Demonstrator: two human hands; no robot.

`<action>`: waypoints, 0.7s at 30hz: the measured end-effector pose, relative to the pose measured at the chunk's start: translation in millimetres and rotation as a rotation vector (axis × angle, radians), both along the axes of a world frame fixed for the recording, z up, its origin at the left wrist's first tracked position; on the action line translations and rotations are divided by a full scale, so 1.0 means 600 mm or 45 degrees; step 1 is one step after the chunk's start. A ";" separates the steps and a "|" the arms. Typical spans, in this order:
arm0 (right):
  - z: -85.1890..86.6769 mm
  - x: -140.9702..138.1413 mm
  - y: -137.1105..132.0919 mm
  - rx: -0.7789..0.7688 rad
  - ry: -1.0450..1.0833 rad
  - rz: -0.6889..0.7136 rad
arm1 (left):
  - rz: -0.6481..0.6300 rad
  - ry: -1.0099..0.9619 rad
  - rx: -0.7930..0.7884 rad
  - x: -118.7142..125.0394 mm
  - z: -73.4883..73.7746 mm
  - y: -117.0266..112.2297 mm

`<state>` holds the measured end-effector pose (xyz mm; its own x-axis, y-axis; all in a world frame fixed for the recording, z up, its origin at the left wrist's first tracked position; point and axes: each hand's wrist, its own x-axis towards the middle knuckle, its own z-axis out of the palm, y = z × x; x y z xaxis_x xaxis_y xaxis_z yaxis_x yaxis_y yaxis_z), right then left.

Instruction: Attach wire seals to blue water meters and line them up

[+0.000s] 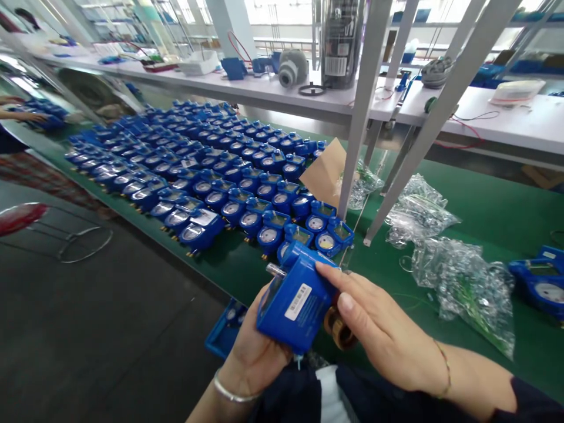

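Note:
A blue water meter (291,311) with a white barcode label is tilted up in front of me, its brass threaded end (339,328) pointing right. My left hand (255,352) is wrapped around its left and lower side. My right hand (383,329) grips the right side, with fingers over the blue housing and thumb beside the brass end. A short clear piece (276,269) sticks out at the meter's upper left. Just beyond it, rows of similar blue meters (233,208) stand on the green bench (238,276).
Clear plastic bags with green wires (462,288) lie on the right, near another blue meter (546,288). Grey metal posts (361,111) rise from the bench to a white shelf (264,94). Cardboard (326,170) leans behind the rows. A co-worker's hand (35,116) is at far left.

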<state>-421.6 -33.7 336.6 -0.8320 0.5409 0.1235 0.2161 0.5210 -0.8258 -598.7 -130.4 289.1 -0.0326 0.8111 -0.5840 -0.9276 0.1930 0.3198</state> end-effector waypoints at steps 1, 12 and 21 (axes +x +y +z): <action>0.001 -0.001 0.000 0.004 -0.009 0.005 | 0.010 -0.002 0.010 -0.001 -0.002 -0.001; -0.034 -0.050 0.016 0.001 0.006 0.073 | 0.373 0.085 0.105 -0.016 -0.036 -0.017; -0.265 0.031 0.002 0.145 -0.307 -0.059 | 1.311 0.593 -0.607 -0.213 -0.201 -0.010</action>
